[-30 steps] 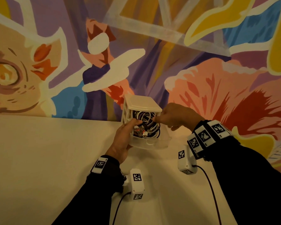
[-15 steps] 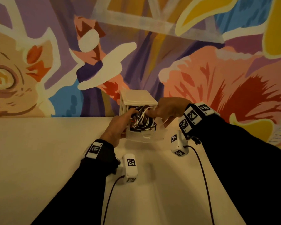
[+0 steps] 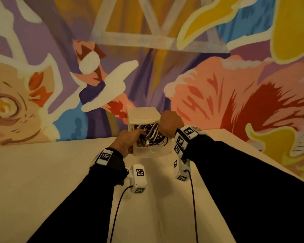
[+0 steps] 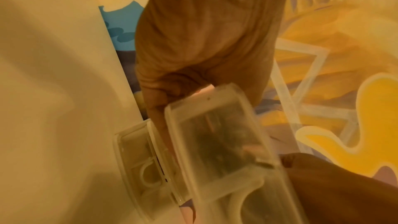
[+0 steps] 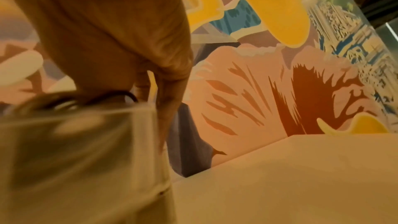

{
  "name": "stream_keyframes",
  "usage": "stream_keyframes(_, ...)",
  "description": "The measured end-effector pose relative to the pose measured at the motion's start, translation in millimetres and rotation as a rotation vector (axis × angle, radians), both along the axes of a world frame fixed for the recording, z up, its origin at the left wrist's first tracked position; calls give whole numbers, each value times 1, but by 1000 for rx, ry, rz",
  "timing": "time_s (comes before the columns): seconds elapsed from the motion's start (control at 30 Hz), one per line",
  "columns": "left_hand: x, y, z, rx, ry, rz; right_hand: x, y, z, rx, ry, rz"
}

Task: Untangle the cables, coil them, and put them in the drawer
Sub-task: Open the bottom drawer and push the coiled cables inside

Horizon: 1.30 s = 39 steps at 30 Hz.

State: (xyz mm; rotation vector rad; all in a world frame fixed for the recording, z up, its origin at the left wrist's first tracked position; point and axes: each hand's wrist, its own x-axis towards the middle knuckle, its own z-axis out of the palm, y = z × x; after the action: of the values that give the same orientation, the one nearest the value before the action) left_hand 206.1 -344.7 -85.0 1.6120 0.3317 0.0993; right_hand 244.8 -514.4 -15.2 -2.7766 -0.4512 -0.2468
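A small white drawer unit (image 3: pixel 144 115) stands at the table's back edge against the mural. Its clear plastic drawer (image 3: pixel 151 152) is pulled out and holds a tangle of black and white cables (image 3: pixel 146 137). My left hand (image 3: pixel 125 142) grips the drawer's left wall, its thumb lying over the cables. My right hand (image 3: pixel 168 121) is at the drawer's top right, with its fingers curled down on white cable strands. The left wrist view shows my left hand (image 4: pixel 193 40) along the blurred drawer (image 4: pixel 215 134). In the right wrist view my right hand (image 5: pixel 107 31) is beside a black cable loop (image 5: pixel 124 94).
The cream table (image 3: pixel 42 181) runs up to the painted wall (image 3: pixel 218 85). Its right edge (image 3: pixel 270 163) slants back close to my right arm. Thin dark cords (image 3: pixel 192 199) trail from my wrist cameras over the tabletop.
Both hands have moved back toward the drawer unit. The right hand has gone from the drawer's front right to its top right, and white strands now stand up under it.
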Motion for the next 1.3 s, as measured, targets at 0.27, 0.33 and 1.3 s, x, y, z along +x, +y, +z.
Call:
stream_keyframes(0.27, -1, -4, 0, -17, -28, 37, 4, -30, 25, 386, 491, 39)
stream_keyframes(0.33, -2, -4, -1, -37, -21, 39, 2, -35, 19, 424, 489, 34)
stream_keyframes(1.3, 3, 1, 9, 170, -251, 220, 1, -11, -5, 889, 726, -72)
